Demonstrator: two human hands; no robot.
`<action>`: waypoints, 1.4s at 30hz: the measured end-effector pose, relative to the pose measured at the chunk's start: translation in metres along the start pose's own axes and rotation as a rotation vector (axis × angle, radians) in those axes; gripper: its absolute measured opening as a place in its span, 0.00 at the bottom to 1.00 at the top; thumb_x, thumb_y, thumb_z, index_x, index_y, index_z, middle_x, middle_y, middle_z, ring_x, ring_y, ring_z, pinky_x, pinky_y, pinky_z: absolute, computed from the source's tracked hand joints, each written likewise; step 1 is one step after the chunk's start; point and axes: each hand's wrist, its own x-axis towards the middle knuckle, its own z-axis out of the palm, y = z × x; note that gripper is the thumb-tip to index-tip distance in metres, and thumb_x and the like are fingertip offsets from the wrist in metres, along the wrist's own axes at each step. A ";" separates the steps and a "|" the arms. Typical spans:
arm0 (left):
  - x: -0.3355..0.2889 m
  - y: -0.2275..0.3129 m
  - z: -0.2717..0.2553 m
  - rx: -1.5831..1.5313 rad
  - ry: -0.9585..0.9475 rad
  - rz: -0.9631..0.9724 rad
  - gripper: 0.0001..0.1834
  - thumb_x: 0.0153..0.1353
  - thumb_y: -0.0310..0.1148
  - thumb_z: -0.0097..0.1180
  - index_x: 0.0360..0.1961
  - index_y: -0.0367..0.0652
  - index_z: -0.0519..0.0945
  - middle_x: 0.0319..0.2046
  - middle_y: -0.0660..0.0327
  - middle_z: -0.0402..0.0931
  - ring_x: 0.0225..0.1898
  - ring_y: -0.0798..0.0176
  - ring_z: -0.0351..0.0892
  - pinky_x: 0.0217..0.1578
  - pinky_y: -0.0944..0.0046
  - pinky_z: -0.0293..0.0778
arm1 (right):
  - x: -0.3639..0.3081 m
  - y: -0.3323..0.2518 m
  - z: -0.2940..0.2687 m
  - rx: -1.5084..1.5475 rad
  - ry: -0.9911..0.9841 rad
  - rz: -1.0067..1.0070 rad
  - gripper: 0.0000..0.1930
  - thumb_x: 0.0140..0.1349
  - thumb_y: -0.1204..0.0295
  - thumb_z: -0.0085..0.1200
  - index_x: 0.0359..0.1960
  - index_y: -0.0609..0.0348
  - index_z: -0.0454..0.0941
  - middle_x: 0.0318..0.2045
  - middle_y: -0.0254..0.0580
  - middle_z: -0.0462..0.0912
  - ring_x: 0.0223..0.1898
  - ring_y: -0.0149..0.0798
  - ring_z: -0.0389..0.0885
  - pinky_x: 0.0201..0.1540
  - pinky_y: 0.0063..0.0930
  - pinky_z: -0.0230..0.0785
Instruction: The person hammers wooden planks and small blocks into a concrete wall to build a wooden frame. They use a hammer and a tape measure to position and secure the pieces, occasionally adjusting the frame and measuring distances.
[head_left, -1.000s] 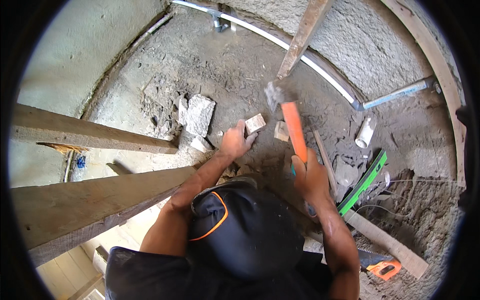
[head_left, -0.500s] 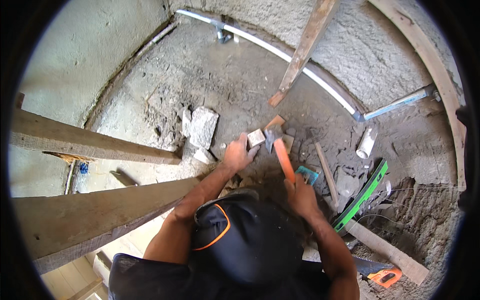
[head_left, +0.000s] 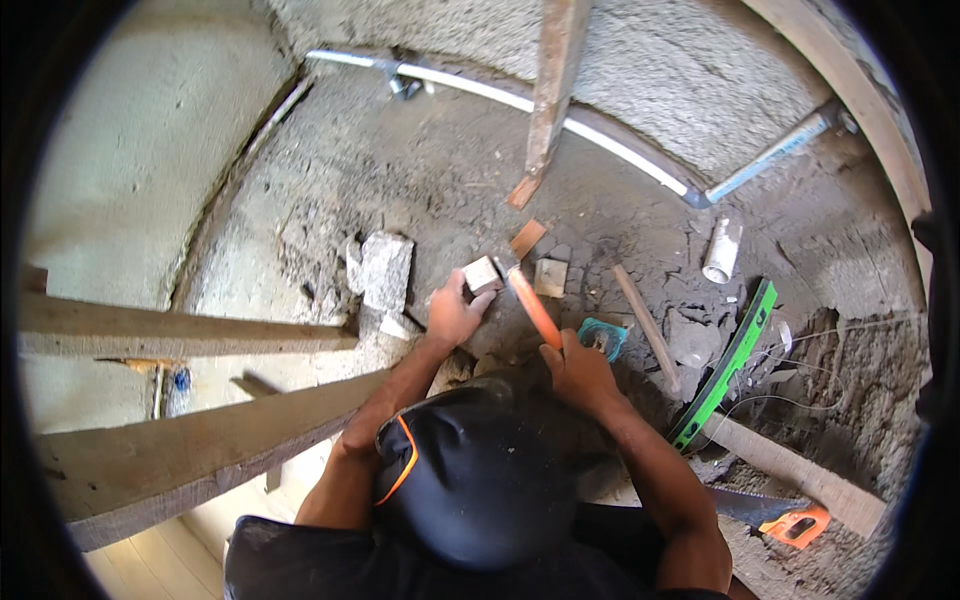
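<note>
My left hand [head_left: 455,312] is closed around a small pale square block [head_left: 481,273], gripped between thumb and fingers above the dirt floor. In my right hand [head_left: 584,376] is an orange-handled hammer [head_left: 536,309], its head close beside the block's right side; the head is small and hard to make out. A second pale square piece [head_left: 551,277] lies right of the hammer, and a reddish-brown flat piece [head_left: 528,237] lies beyond it. Near my right hand is a small teal container [head_left: 603,338].
Wooden beams [head_left: 190,333] cross at left, and a wooden post [head_left: 552,100] stands ahead. A white pipe [head_left: 620,150] runs along the wall. At right are a green level [head_left: 727,362], a hand saw [head_left: 795,525], a plank [head_left: 790,470] and a white tube [head_left: 722,250]. Broken slabs [head_left: 386,270] lie at left.
The hammer has moved left off the second square piece to beside the held block. The view has shifted, so most of the scene sits a little further left.
</note>
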 end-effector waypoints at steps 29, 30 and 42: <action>0.206 0.288 -0.084 -0.451 0.263 0.360 0.43 0.54 0.42 0.74 0.68 0.32 0.72 0.55 0.44 0.75 0.56 0.51 0.76 0.60 0.50 0.73 | 0.017 0.194 -0.105 -0.445 0.518 0.222 0.22 0.64 0.57 0.64 0.53 0.54 0.78 0.51 0.54 0.83 0.54 0.59 0.83 0.55 0.53 0.78; 0.215 0.306 -0.088 -0.377 0.314 0.404 0.43 0.55 0.42 0.74 0.68 0.32 0.72 0.55 0.42 0.75 0.56 0.48 0.75 0.60 0.49 0.72 | 0.018 0.194 -0.103 -0.435 0.516 0.226 0.21 0.63 0.57 0.64 0.53 0.54 0.78 0.51 0.55 0.83 0.54 0.59 0.83 0.56 0.53 0.78; 0.268 0.371 -0.066 -0.233 0.811 0.607 0.36 0.54 0.33 0.77 0.62 0.35 0.76 0.55 0.43 0.76 0.58 0.40 0.75 0.62 0.46 0.70 | 0.025 0.184 -0.084 -0.354 0.525 0.284 0.22 0.65 0.58 0.62 0.58 0.51 0.78 0.55 0.46 0.82 0.63 0.53 0.76 0.63 0.62 0.66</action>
